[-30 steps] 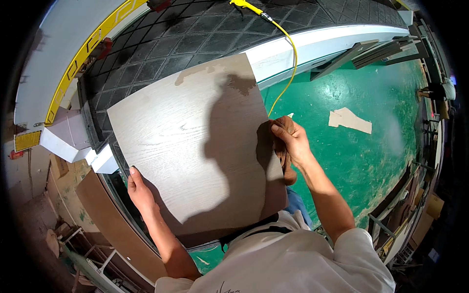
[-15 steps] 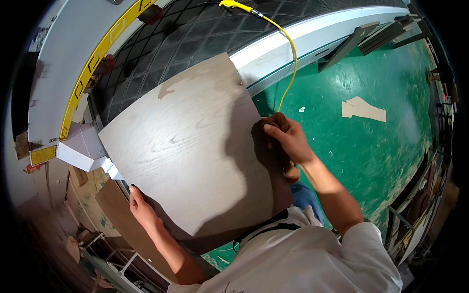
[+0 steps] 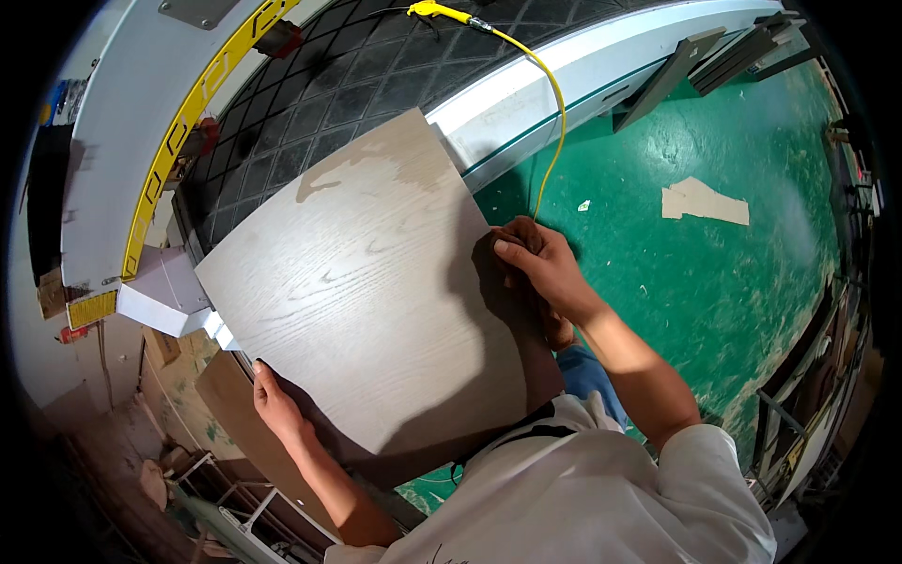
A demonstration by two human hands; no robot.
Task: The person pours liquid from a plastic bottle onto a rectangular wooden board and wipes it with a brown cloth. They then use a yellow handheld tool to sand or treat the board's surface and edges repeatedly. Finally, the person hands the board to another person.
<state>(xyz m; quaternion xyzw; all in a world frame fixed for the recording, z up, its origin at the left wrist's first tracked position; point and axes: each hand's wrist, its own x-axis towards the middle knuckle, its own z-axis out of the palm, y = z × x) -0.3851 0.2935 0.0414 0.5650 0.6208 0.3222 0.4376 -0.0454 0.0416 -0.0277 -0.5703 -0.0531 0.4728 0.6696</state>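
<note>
A pale wood-grain panel (image 3: pixel 366 273) lies tilted in front of me, its near end against my body and its far end over the dark quilted machine bed. A brownish, wet-looking patch (image 3: pixel 376 171) with an uneven outline marks its far end. My left hand (image 3: pixel 276 402) grips the panel's left edge, thumb on top and fingers hidden beneath. At the right edge, my right hand (image 3: pixel 545 268) is closed around a bunched dark brown cloth (image 3: pixel 520 235), part of which hangs down beside the panel. My shadow covers the panel's right and near parts.
A yellow air blow gun (image 3: pixel 440 11) with its yellow hose (image 3: pixel 554 89) lies on the quilted bed (image 3: pixel 376 89). A yellow-edged machine beam (image 3: pixel 174 141) arches on the left. Dark boards (image 3: pixel 667 80) lean at the far right. Torn cardboard (image 3: pixel 705 202) lies on the green floor (image 3: pixel 658 291).
The view has shifted slightly, and the panel's far end sits a little further left in it. Both hands keep their holds; the right hand with the cloth has moved slightly left.
</note>
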